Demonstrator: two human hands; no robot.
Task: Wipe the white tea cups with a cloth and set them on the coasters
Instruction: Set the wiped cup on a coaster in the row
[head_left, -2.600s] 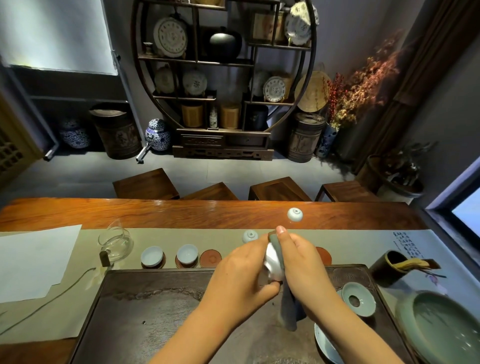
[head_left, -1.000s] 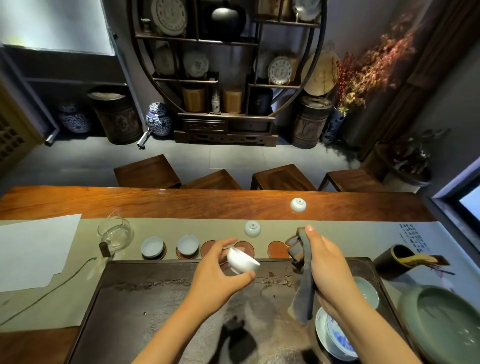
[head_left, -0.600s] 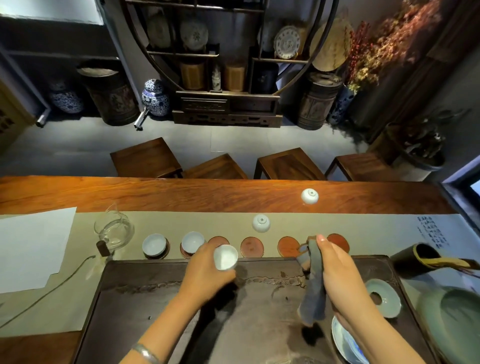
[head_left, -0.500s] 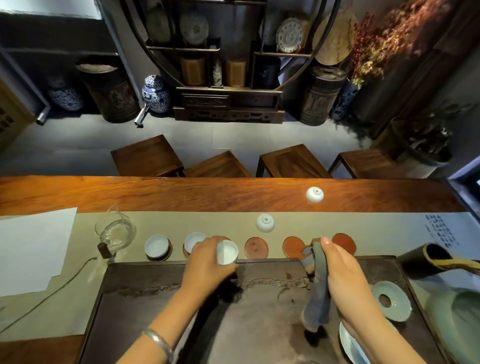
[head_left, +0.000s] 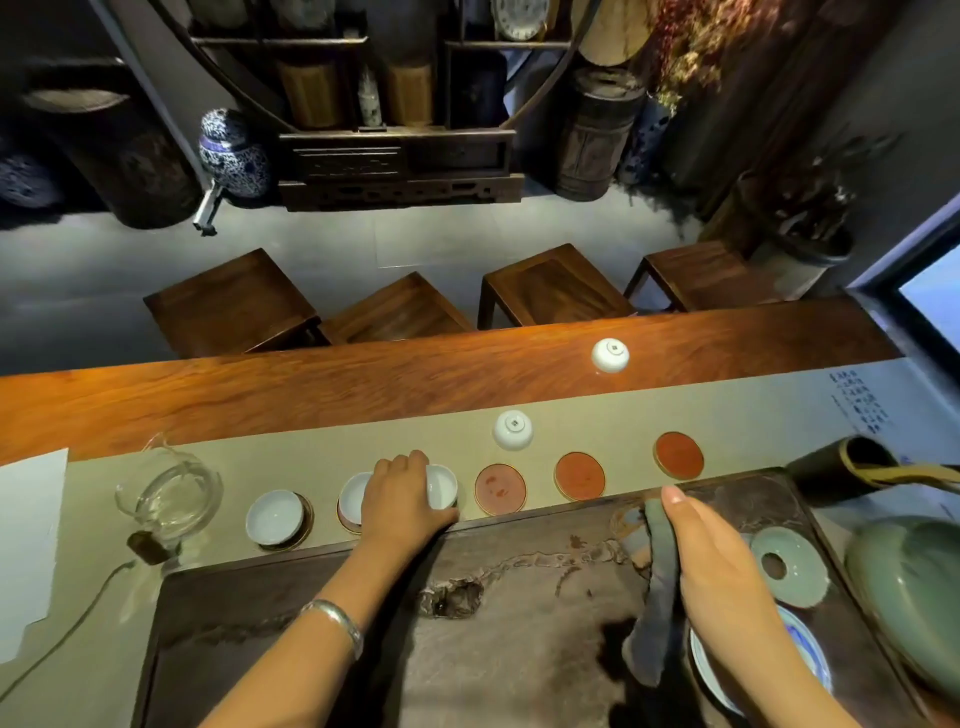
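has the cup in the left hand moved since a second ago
Yes. The cup was held over the dark tea tray; now the left hand has carried it forward and left past the tray's far edge, onto the third coaster in the row.

Left hand (head_left: 402, 501) forward, fingers (head_left: 415, 462) curled

The cups (head_left: 275, 517) are plain white, the bare coasters (head_left: 580, 475) rust red with pale rims. A beige runner (head_left: 753, 415) crosses the reddish-brown worktop (head_left: 311, 384). The cloth (head_left: 657, 587) is dark grey, the tray (head_left: 519, 623) dark mottled brown, the jar (head_left: 234, 153) blue-and-white patterned, the big bowl (head_left: 914, 587) pale green.
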